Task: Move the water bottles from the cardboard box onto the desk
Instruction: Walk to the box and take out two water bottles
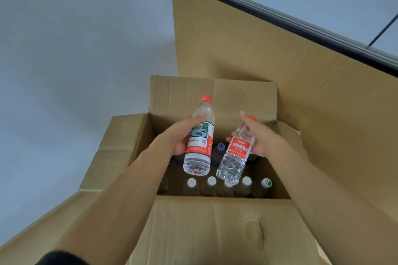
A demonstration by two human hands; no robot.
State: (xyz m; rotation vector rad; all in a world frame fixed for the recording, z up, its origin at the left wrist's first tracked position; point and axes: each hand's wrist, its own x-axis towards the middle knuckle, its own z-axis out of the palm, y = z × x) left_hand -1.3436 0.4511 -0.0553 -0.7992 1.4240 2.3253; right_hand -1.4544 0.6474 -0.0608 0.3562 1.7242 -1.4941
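Water bottles: two red-capped, one in left hand (183, 135), taller bottle (199, 137), one in right hand (261, 137), shorter bottle (235, 153), both gripped above open cardboard box (215, 221). Near row inside: four white caps (211, 180), one green-marked cap (266, 183).

box (206, 228): matt creased cardboard | bottles (199, 135): clear glossy plastic (paper labels)

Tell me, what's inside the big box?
The box holds bottles: four white caps, a green-and-white cap and a dark bottle. The two held bottles cover others behind.
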